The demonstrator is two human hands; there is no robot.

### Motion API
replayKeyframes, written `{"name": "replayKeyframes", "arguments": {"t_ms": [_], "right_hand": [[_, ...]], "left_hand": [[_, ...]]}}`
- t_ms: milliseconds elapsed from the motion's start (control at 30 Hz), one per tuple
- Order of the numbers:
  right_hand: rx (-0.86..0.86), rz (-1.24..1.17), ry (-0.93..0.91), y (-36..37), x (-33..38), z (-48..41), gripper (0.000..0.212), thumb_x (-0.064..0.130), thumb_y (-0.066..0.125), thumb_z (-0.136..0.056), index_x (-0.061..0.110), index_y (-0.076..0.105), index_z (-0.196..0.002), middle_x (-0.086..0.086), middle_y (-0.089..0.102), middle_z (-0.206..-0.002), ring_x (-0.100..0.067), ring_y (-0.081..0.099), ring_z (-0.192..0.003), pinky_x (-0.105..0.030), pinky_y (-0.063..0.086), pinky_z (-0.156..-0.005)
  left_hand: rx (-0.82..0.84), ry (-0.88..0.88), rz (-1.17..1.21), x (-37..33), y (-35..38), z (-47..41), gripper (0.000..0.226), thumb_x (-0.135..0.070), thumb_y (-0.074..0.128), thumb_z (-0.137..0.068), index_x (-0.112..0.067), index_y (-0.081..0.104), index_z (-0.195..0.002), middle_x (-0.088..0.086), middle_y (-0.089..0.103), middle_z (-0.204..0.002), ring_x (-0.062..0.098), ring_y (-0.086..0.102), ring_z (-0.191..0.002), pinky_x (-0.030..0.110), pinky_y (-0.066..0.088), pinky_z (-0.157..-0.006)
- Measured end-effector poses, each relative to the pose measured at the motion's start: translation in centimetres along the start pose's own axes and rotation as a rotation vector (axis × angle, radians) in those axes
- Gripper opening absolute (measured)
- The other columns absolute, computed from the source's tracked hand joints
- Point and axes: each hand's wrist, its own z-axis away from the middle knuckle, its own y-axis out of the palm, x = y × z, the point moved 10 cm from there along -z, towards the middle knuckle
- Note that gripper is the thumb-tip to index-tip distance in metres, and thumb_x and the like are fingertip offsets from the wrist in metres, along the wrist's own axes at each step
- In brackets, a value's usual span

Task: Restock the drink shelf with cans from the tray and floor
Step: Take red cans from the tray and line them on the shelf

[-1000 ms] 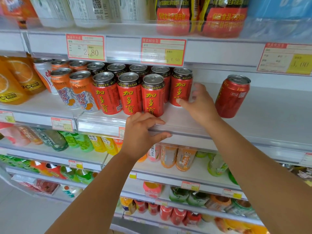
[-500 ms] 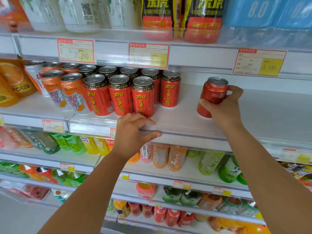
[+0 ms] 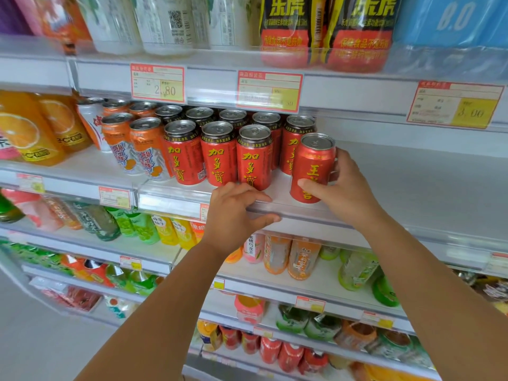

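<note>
Your right hand (image 3: 347, 189) is clamped on a red aluminium can with yellow characters (image 3: 313, 167): the thumb presses the can's lower front and the fingers wrap its right side. The can leans slightly to the right at the front edge of the white metal shelf (image 3: 412, 185). It is just to the right of the front row of red cans with yellow lettering (image 3: 220, 156). You cannot tell whether its base sits flat.

Your left hand (image 3: 236, 215) grips the clear plastic front rail (image 3: 170, 200) of the same shelf, with the fingers curled over the top and the thumb along the face below.

Two orange cans with blue lettering (image 3: 143, 149) stand left of the red row. Orange juice bottles (image 3: 30, 130) occupy the shelf's left end. The shelf surface to the right of the held can is bare.
</note>
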Motion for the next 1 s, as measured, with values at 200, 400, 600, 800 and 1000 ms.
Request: {"name": "replayKeyframes", "arguments": {"t_ms": [200, 400, 600, 800, 1000], "right_hand": [[-0.046, -0.007, -0.031, 1.4, 1.2, -0.6, 0.070, 0.039, 0.082, -0.070, 0.022, 0.043, -0.126, 0.002, 0.058, -0.119, -0.014, 0.059, -0.101, -0.029, 0.046, -0.084], [-0.077, 0.017, -0.056, 2.5, 1.6, -1.0, 0.072, 0.043, 0.081, -0.070, 0.020, 0.044, -0.126, 0.000, 0.056, -0.123, -0.017, 0.058, -0.107, -0.030, 0.046, -0.086], [-0.087, 0.054, -0.084, 3.1, 1.6, -0.9, 0.075, 0.043, 0.079, -0.073, 0.018, 0.040, -0.133, -0.001, 0.053, -0.130, -0.017, 0.056, -0.111, -0.027, 0.042, -0.084], [-0.256, -0.042, -0.142, 1.0, 2.5, 0.9, 0.072, 0.041, 0.081, -0.070, 0.024, 0.042, -0.128, -0.001, 0.052, -0.119, -0.014, 0.055, -0.104, -0.030, 0.047, -0.088], [-0.319, -0.275, -0.493, 2.0, 6.2, 10.6, 0.031, 0.014, 0.062, -0.087, 0.027, 0.044, -0.108, -0.004, 0.049, -0.087, -0.015, 0.050, -0.076, -0.021, 0.044, -0.074]], "left_hand": [[0.005, -0.001, 0.006, 0.0, 0.1, -0.1, 0.042, -0.065, 0.071, -0.069, -0.031, 0.076, -0.092, -0.016, 0.070, -0.092, 0.010, 0.055, -0.083, 0.033, 0.042, -0.080], [0.018, -0.012, 0.018, 0.0, 0.2, -0.1, 0.042, -0.065, 0.071, -0.069, -0.031, 0.075, -0.093, -0.017, 0.068, -0.092, 0.009, 0.053, -0.083, 0.033, 0.041, -0.080], [0.016, -0.014, 0.032, 0.1, 0.1, -0.1, 0.043, -0.065, 0.071, -0.069, -0.030, 0.075, -0.094, -0.017, 0.067, -0.091, 0.008, 0.050, -0.082, 0.036, 0.042, -0.079], [0.023, 0.003, 0.032, -0.2, -0.1, 0.0, 0.044, -0.059, 0.074, -0.070, -0.026, 0.075, -0.099, -0.012, 0.069, -0.099, 0.013, 0.055, -0.090, 0.040, 0.044, -0.085], [-0.238, 0.009, 0.050, -0.6, -5.0, 5.1, 0.027, -0.023, 0.073, -0.085, -0.008, 0.072, -0.107, 0.007, 0.068, -0.113, 0.024, 0.057, -0.108, 0.026, 0.037, -0.100]]}}
